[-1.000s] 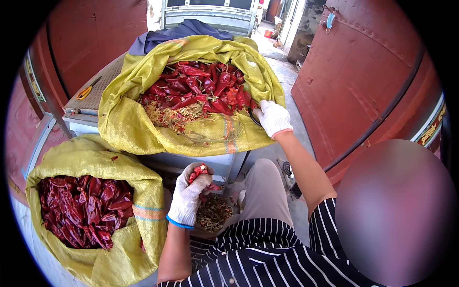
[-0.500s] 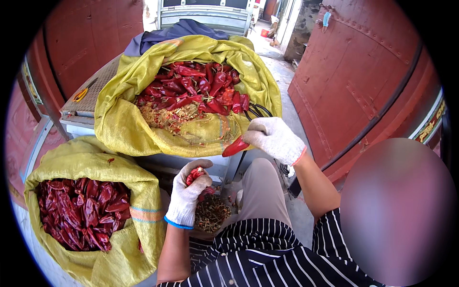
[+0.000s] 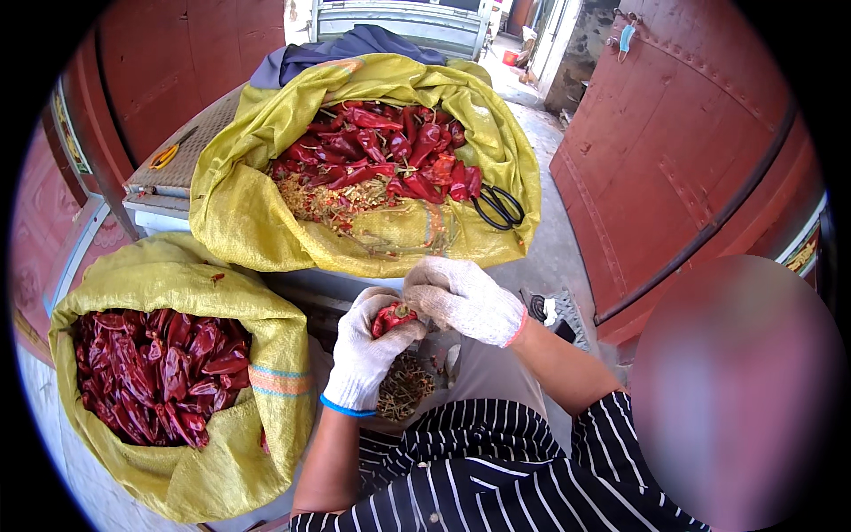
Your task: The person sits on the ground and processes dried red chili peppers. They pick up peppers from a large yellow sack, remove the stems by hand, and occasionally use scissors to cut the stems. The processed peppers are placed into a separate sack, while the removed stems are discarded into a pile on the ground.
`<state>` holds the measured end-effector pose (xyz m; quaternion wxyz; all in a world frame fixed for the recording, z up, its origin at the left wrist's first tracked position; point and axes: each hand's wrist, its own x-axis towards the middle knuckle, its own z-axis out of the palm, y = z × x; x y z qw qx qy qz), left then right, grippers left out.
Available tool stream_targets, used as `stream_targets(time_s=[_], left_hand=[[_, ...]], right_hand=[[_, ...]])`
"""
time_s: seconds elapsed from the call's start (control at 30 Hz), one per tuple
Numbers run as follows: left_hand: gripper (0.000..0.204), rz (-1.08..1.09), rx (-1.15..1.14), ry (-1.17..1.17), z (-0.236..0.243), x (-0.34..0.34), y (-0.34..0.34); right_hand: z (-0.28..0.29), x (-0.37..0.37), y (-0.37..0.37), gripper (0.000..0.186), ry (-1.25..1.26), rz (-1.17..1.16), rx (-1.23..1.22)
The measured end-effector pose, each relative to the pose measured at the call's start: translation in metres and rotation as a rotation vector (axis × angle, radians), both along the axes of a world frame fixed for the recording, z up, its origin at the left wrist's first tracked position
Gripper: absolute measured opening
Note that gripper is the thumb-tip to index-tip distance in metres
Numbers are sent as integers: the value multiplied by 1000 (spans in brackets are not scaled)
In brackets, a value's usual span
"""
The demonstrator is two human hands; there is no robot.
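My left hand [image 3: 362, 355], in a white knit glove with a blue cuff, is closed around a red chili pepper [image 3: 390, 319] with its stem end showing. My right hand [image 3: 468, 301], gloved too, meets it from the right with fingers pinched together near the stem; whatever lies between them is hidden. Ahead, a yellow woven sack [image 3: 239, 208] spreads open with whole red chilies [image 3: 368, 146], loose seeds and bits [image 3: 332, 197], and black-handled scissors [image 3: 499, 209] on its right edge. At the lower left, another yellow sack [image 3: 282, 426] holds dark red chilies [image 3: 160, 377].
Below my hands is a heap of cut stems [image 3: 404, 387]. Orange-handled scissors [image 3: 165, 158] lie on the textured tabletop [image 3: 213, 120] behind the big sack. Dark blue cloth [image 3: 355, 49] drapes over its back. Red doors [image 3: 669, 151] stand on both sides.
My right hand has come left and down to my left hand; the chili it held out is no longer visible there. My left hand has risen slightly rightward. The view has shifted a little.
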<state>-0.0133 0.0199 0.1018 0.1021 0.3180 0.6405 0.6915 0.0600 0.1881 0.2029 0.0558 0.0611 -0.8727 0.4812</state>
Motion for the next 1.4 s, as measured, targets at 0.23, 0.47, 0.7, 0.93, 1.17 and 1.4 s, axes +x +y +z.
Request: stream_targets(time_s=[0.23, 0.47, 0.7, 0.93, 1.17, 1.4], left_hand=[[35, -188, 117, -413, 16, 14, -10], [40, -343, -20, -354, 17, 17, -11], [39, -364, 122, -354, 21, 17, -1], [15, -94, -152, -75, 25, 13, -5], [23, 96, -315, 384, 15, 12, -10], [17, 188, -369, 767, 30, 9, -11]], right_hand=[[7, -2, 3, 23, 269, 286, 349], [-6, 8, -1, 16, 399, 199, 524], [-18, 10, -12, 13, 416, -62, 406], [-46, -9, -8, 19, 497, -42, 167], [-35, 6, -30, 13, -384, -292, -1019], [-62, -1, -15, 13, -469, -164, -1385]])
